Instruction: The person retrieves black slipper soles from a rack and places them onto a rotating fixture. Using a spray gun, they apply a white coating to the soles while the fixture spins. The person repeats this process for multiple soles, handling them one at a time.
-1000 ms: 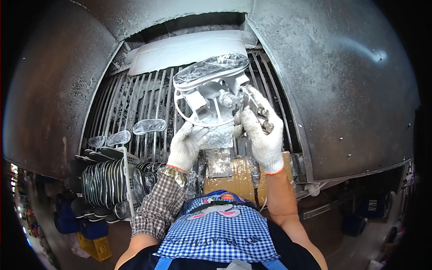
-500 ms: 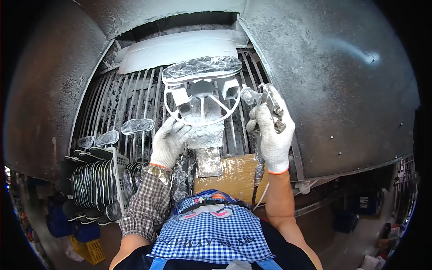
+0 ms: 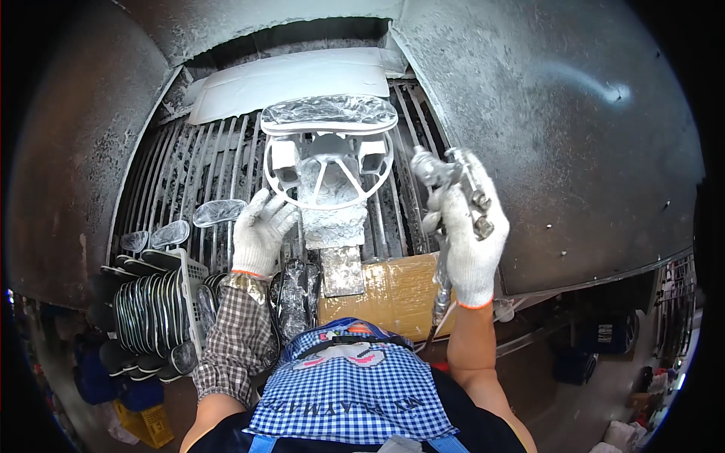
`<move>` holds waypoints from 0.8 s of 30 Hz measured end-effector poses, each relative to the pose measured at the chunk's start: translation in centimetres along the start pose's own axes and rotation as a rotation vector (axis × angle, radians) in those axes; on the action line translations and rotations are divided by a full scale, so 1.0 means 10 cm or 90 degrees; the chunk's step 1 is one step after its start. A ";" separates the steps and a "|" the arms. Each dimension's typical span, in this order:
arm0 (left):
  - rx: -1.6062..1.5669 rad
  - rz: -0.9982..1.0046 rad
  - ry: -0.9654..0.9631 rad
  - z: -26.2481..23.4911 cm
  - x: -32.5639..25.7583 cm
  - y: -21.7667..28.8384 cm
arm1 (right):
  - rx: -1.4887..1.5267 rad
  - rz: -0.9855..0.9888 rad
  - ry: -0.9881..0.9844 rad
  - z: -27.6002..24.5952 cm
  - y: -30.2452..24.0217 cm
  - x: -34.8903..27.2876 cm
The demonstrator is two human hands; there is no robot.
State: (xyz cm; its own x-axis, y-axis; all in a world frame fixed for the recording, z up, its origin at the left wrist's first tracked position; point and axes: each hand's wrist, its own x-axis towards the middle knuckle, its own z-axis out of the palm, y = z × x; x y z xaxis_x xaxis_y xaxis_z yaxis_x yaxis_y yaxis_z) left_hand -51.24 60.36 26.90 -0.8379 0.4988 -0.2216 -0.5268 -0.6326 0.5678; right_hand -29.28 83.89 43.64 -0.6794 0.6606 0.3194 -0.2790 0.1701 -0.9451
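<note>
**While both gloved hands flank the white frame: spray booth, one moment**

Landmark: the white frame [image 3: 329, 162], a ring-shaped part with spokes and two blocky lugs, standing upright on a paint-crusted pedestal [image 3: 332, 225] at the middle of the slatted grille [image 3: 189, 181].

Far left of the frame, low down: a rack [image 3: 155, 309] packed with dark curved shells set on edge. Just above the rack, three glossy oval shells [image 3: 219, 212] lie on the grille.

Left of the frame: left hand [image 3: 259, 234], white knit glove, checked sleeve. Fingers spread and partly curled, tips at the lower left of the frame's ring. Whether they touch the ring or stop just short, cannot tell. Nothing is closed in this hand.

On top of the frame: a film-wrapped, elongated pad [image 3: 329, 113]. Behind it, a white sheet [image 3: 291, 79] lies against the back of the booth.

Below the frame: a small crusted block [image 3: 342, 269] at the pedestal's foot, then a cardboard box [image 3: 393, 291] wrapped in tape, nearest the person's checked apron.

Right of the frame: right hand [image 3: 470, 245], white glove, wrapped fully around the handle of a spray gun [image 3: 449, 185]. Gun held upright, its head level with the frame's ring and apart from it. A hose runs down from the gun past the box.

Further right: the grey, overspray-dusted booth wall [image 3: 574, 151].
</note>
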 end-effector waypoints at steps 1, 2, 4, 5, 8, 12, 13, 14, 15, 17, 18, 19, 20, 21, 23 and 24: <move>-0.002 -0.001 -0.002 -0.02 0.01 0.03 | 0.027 0.024 -0.011 0.03 -0.03 -0.03; -0.004 -0.002 -0.004 -0.04 0.03 0.04 | 0.055 0.048 -0.022 0.05 -0.04 -0.05; -0.008 0.003 -0.011 0.01 0.02 0.08 | 0.016 0.041 -0.014 0.04 -0.01 -0.03; -0.004 0.007 -0.010 0.00 0.02 0.10 | 0.029 0.043 -0.012 0.03 -0.01 -0.02; -0.009 0.032 0.005 0.04 0.03 0.12 | 0.022 0.029 0.008 -0.02 -0.02 0.00; -0.022 0.059 -0.004 0.03 0.03 0.04 | -0.050 -0.009 0.051 -0.06 -0.01 -0.01; 0.015 0.055 -0.002 0.04 0.03 -0.04 | -0.019 0.006 0.048 -0.04 -0.04 -0.04; 0.000 0.008 -0.022 0.04 0.00 -0.12 | 0.012 0.021 0.045 -0.03 -0.07 -0.08; 0.025 -0.022 -0.007 0.17 -0.05 -0.22 | -0.010 0.005 0.003 -0.06 -0.08 -0.11; 0.004 -0.070 -0.008 0.24 -0.13 -0.41 | -0.017 0.028 -0.009 -0.05 -0.13 -0.13; -0.042 -0.090 -0.026 0.26 -0.15 -0.49 | -0.021 0.039 -0.016 -0.05 -0.15 -0.14; -0.072 -0.105 -0.039 0.27 -0.15 -0.54 | -0.029 -0.004 0.007 -0.04 -0.09 -0.11; -0.075 -0.107 -0.034 0.27 -0.16 -0.56 | -0.033 -0.003 0.019 -0.05 -0.09 -0.11; -0.078 -0.109 -0.031 0.29 -0.16 -0.56 | -0.037 -0.002 0.032 -0.08 -0.09 -0.10; -0.080 -0.114 -0.030 0.31 -0.16 -0.53 | 0.014 0.024 0.040 -0.08 -0.13 -0.11; -0.079 -0.117 -0.032 0.32 -0.18 -0.48 | 0.019 0.041 0.023 -0.10 -0.16 -0.12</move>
State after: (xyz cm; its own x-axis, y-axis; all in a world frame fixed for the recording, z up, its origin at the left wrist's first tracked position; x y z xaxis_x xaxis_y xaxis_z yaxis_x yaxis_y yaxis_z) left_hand -46.77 64.43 27.08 -0.7191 0.6400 -0.2707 -0.6866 -0.5944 0.4187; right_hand -27.38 83.55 44.67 -0.6712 0.6959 0.2555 -0.2560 0.1059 -0.9609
